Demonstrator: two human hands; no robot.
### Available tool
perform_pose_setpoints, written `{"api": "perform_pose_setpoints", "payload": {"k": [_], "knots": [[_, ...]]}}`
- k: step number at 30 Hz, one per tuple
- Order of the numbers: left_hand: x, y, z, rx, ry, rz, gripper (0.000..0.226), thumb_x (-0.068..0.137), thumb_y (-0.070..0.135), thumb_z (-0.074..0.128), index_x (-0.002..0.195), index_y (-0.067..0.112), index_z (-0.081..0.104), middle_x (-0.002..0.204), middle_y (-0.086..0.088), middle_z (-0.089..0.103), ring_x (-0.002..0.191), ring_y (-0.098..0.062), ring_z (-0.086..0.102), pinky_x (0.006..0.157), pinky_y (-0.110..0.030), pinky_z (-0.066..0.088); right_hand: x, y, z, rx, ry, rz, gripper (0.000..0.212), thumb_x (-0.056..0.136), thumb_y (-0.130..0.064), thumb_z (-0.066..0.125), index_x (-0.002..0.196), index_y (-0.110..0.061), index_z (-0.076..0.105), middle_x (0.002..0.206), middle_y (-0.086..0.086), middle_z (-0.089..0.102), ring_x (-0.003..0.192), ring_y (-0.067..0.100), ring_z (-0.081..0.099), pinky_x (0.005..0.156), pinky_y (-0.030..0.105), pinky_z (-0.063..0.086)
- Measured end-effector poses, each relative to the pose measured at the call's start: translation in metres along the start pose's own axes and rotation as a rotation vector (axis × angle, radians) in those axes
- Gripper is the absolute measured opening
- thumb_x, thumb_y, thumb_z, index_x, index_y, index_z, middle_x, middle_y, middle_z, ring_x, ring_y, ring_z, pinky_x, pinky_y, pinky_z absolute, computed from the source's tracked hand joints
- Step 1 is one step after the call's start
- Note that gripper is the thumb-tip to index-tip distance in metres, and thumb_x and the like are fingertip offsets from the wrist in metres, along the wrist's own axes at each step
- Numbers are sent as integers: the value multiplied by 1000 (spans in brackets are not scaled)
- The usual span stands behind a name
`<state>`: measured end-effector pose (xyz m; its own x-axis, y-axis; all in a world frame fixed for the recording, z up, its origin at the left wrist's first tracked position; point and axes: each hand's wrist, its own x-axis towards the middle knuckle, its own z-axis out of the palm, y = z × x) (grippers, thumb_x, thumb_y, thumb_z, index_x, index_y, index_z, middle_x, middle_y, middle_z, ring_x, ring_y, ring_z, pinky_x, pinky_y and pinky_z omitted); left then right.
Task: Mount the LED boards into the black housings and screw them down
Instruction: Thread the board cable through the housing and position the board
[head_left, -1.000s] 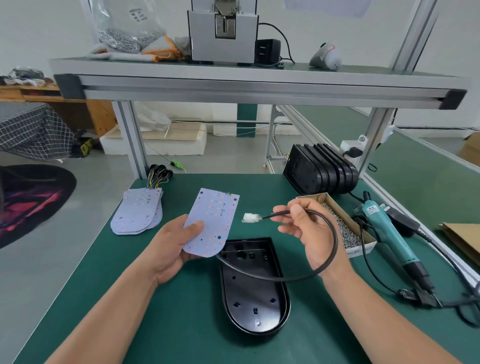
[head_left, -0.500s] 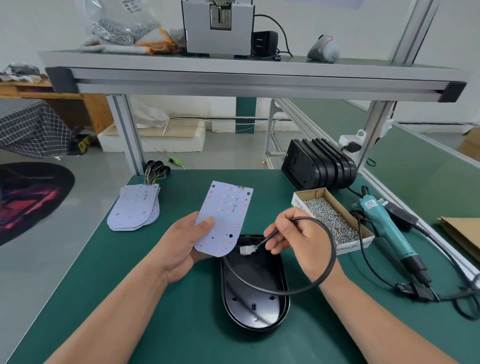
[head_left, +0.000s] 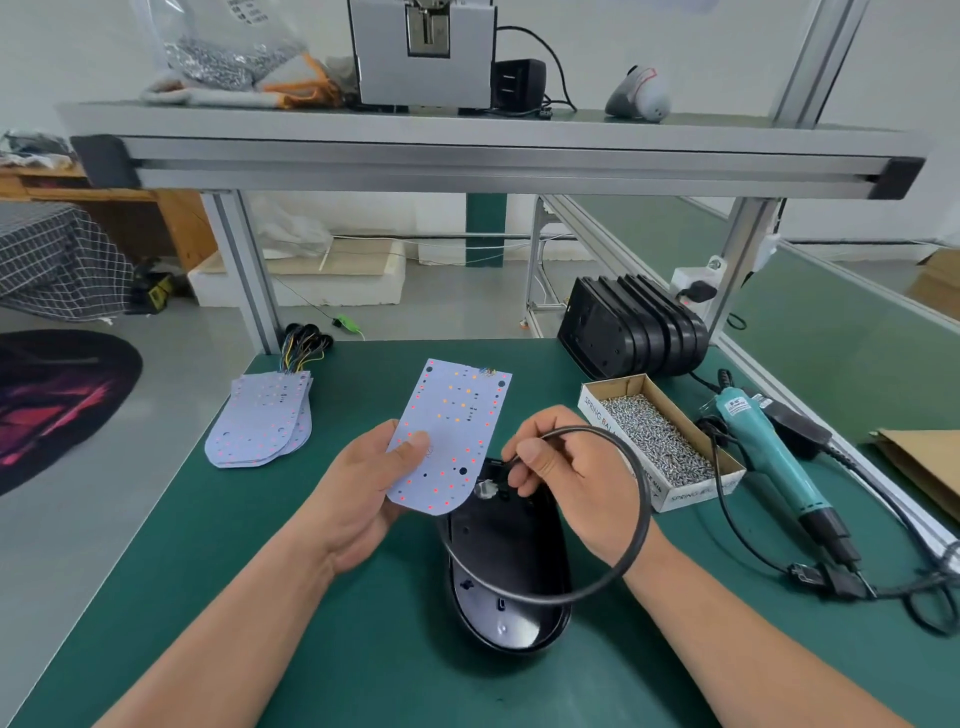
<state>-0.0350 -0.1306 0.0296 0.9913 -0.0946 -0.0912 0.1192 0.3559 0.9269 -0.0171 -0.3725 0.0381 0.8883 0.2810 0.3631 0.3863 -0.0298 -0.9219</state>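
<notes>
A: Since the housing (head_left: 506, 587) is our biggest piece and lies open side up on the table (head_left: 395, 665) between our wrists, we judge it to be rigid, light plastic, steady enough to leave alone.

B: Agreed. The board (head_left: 452, 431) comes next. It looks thin, stiff and light, and we'd say its lamp side scratches easily. Our left hand (head_left: 363, 499) holds it tilted over the housing's far end and grips near the rounded lower end, thumb on the face, fingers behind.

A: We'd keep to the edges, off the little lamps.

B: Then the cable (head_left: 645, 512), which seems rubbery and springy. It loops round our right wrist and runs back down into the housing.

A: Our right hand (head_left: 566, 473) pinches it near its end between thumb and forefinger, the other fingers curled in.

B: Smallest is the white plug (head_left: 485, 489). It hangs just below that pinch, beside the board's rounded corner and over the housing's far end. We cannot tell whether it touches the housing.

A: It's small and probably fragile, so we'd steer it by the cable just behind it.
</notes>
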Motion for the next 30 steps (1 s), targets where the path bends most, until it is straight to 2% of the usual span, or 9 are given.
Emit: {"api": "perform_pose_setpoints", "payload": {"k": [6,9,12,17,19,21,23,26,30], "knots": [[0,1,5,-49,-22,29,49,91,30,71,129,-1,65,125,-15,75,99,-23,73,76,-30,61,9,13,4,104,74,165,6,102,8,58,99,5,62,94,18,74,81,28,75,72,31,63],[-1,0,9,-57,-34,42,48,92,29,71,129,0,65,126,-16,74,101,-25,73,78,-31,61,10,15,-6,-76,77,85,4,93,-7,72,92,-10,73,88,1,75,81,15,72,76,20,54],[-3,-2,12,-29,-32,65,47,92,30,70,128,1,65,125,-15,75,102,-25,73,78,-30,60,10,17,-19,-190,116,34,11,85,-16,80,87,-27,79,110,-9,74,106,3,66,90,19,45],[-7,-7,24,87,-35,117,48,96,34,63,132,2,63,130,-17,73,111,-26,70,93,-37,57,5,28,-30,29,-56,169,16,95,-11,74,107,-17,82,119,2,78,118,20,71,107,43,53],[-9,-12,32,167,-25,134,49,96,38,62,130,2,63,128,-19,73,109,-25,68,96,-42,52,4,26,-28,68,-114,140,15,99,-13,71,111,-13,80,117,7,78,114,24,73,100,39,55],[-11,-15,40,231,-23,133,47,94,40,62,126,6,64,123,-16,75,104,-22,69,89,-36,54,5,24,-26,55,-155,114,16,102,-19,69,114,-16,79,116,6,79,111,23,74,95,31,55],[-11,-18,44,286,-18,130,42,93,41,63,125,13,66,118,-7,78,101,-17,72,83,-28,55,6,22,-27,58,-187,103,20,104,-22,66,120,-17,77,121,5,77,117,23,72,97,30,54],[-11,-22,46,327,16,120,38,91,45,64,118,17,67,113,-4,78,97,-15,72,83,-31,55,6,25,-30,63,-261,88,28,108,-23,60,132,-17,71,134,3,72,130,24,65,107,35,51],[-9,-27,45,369,50,120,23,92,47,63,106,30,70,106,1,77,92,-12,72,83,-31,52,6,39,-36,269,-280,185,38,97,7,50,130,0,70,135,23,67,133,40,59,117,57,41]]}}
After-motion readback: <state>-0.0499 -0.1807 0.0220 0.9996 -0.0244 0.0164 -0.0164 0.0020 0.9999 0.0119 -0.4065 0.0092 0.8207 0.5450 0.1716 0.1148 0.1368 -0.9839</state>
